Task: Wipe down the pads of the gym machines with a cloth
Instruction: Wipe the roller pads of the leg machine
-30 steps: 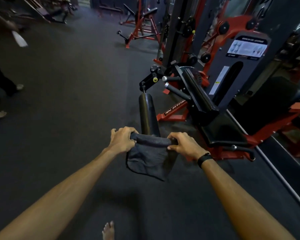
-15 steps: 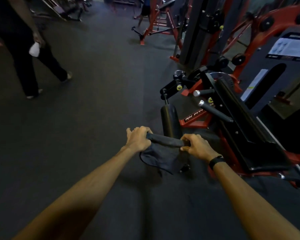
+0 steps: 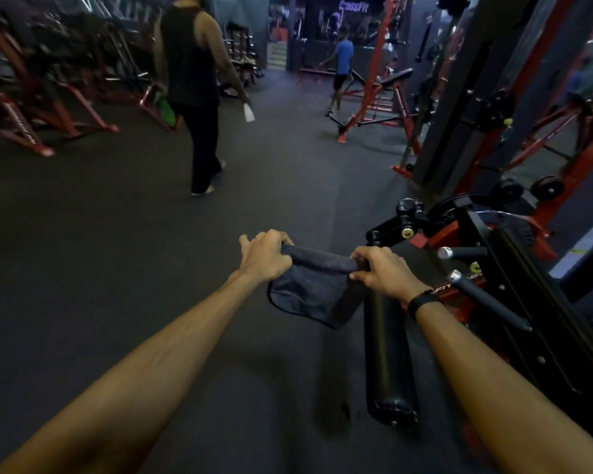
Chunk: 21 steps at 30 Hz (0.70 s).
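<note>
A dark grey cloth (image 3: pixel 314 285) is stretched between my two hands in the middle of the view. My left hand (image 3: pixel 264 256) grips its left end and my right hand (image 3: pixel 380 270) grips its right end, with the rest of the cloth hanging below. A black cylindrical roller pad (image 3: pixel 389 357) of the red and black machine (image 3: pixel 514 302) lies just below and right of the cloth, apart from it. A long black pad (image 3: pixel 524 254) on the machine's frame runs along the right.
A person in dark clothes (image 3: pixel 194 90) walks away across the dark rubber floor (image 3: pixel 100 251), carrying a white bottle. Another person in blue (image 3: pixel 343 63) stands far back. Red machines line the left wall and the right side. Two metal-tipped handles (image 3: pixel 483 299) stick out from the machine.
The view has lifted and swung left. My hands with the stretched cloth have risen off the roller pad, which now lies below them. The walking person has moved further away.
</note>
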### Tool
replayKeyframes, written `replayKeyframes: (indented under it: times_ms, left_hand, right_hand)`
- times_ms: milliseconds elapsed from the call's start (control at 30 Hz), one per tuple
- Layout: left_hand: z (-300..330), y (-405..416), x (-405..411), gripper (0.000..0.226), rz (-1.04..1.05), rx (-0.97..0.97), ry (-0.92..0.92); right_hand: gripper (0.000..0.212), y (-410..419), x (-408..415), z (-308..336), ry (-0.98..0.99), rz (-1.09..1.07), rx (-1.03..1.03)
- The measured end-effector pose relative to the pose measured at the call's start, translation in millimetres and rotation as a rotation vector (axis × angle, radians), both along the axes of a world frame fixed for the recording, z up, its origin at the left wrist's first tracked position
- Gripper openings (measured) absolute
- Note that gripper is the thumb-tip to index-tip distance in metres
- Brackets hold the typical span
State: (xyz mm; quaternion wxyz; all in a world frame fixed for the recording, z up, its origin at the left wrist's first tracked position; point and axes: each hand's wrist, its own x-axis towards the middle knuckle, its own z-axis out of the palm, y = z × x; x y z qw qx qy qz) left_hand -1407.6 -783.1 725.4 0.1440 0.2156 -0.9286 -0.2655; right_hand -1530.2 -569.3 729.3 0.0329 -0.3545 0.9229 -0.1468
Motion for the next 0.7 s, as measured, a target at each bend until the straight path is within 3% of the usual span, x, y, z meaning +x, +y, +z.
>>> replayKeyframes:
  times_ms: [467, 700]
  left_hand:
    - [-23, 19, -16, 0.031, -0.109, 0.011, -0.058]
    - [-80, 71, -38, 0.021, -0.372, 0.062, -0.319]
  right_hand:
    - [0.031, 33, 13, -18, -0.04, -0.122, 0.016]
    - [0.024, 105, 35, -88, -0.3, -0.293, 0.042]
